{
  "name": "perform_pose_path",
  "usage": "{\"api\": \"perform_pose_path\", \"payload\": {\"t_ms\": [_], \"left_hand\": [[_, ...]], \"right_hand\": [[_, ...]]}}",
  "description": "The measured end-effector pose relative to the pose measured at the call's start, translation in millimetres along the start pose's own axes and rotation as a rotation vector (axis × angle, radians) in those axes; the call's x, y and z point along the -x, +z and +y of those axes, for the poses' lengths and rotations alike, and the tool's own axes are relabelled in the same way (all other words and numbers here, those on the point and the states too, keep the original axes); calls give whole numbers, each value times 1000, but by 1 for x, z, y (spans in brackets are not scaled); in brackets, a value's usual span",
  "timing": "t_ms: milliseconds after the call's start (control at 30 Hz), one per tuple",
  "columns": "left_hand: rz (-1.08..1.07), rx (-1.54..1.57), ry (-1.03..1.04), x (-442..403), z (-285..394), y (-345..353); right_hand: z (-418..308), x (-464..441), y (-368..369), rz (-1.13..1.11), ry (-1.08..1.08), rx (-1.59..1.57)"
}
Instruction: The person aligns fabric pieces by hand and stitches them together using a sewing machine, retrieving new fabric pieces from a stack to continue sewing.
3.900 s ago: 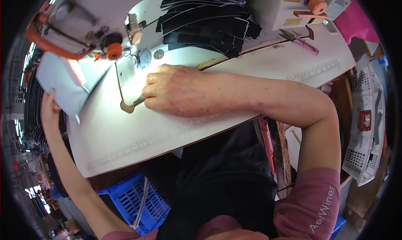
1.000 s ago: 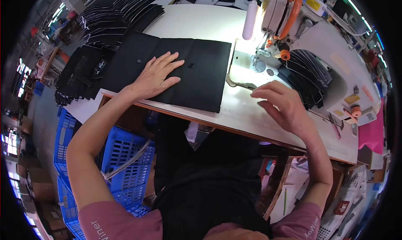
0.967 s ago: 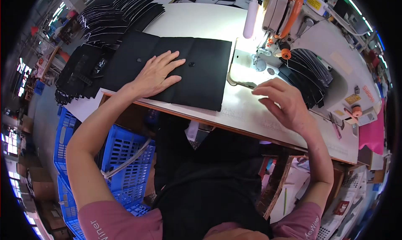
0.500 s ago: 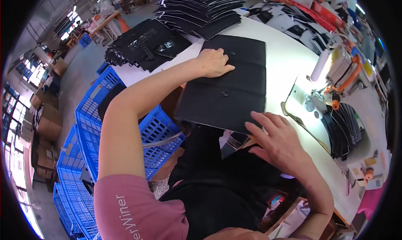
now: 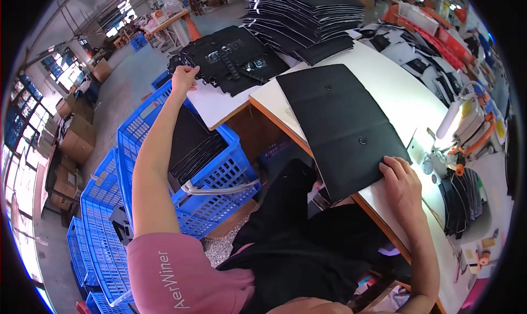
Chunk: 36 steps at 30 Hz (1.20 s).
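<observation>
A black rectangular panel (image 5: 351, 130) with two small round fittings lies at a slant on the white sewing table, its near corner hanging over the edge. At its right-hand end my right hand (image 5: 403, 185) has its bent fingers closed on the border. My left hand (image 5: 185, 81) is stretched out to the far left, finger and thumb pinching at the edge of a pile of black cut pieces (image 5: 233, 59). Straps and shiny parts show on top of that pile. Exactly how much my left fingers hold is hard to see.
A tall stack of black panels (image 5: 307, 18) stands at the back. On the right is a lit sewing machine (image 5: 466, 122), with black pieces (image 5: 461, 199) beside it. Blue plastic baskets (image 5: 219, 174) stand at my left, one holding black panels (image 5: 197, 149).
My left hand has left the black panel and reached left to the pile of cut pieces. The panel has turned and moved right, and my right hand is now on its end.
</observation>
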<state>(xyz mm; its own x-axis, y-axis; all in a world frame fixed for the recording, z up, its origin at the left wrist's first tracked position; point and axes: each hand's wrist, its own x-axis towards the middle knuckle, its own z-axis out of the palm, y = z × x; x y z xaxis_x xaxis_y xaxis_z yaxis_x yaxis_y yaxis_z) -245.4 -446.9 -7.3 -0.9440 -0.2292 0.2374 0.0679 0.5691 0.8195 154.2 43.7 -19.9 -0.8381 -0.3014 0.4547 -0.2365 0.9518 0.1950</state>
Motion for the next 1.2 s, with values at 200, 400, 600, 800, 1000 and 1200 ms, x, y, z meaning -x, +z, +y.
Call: {"api": "perform_pose_path", "payload": {"t_ms": [200,400,600,800,1000,1200], "left_hand": [[-71,1,-87,-18,-4,12],[63,-165,-45,-10,13,15],[62,214,202,12,26,28],[-165,-9,725,163,106,38],[-1012,-205,1141,240,140,57],[-375,-62,1462,183,172,181]], "right_hand": [[2,11,8,25,69,-36],[-12,10,-5,-20,96,-62],[-59,-12,-27,-46,-4,-178],[-60,-14,-3,-90,-21,-86],[-42,11,-21,-98,-3,-132],[-31,41,-29,-84,56,-161]]}}
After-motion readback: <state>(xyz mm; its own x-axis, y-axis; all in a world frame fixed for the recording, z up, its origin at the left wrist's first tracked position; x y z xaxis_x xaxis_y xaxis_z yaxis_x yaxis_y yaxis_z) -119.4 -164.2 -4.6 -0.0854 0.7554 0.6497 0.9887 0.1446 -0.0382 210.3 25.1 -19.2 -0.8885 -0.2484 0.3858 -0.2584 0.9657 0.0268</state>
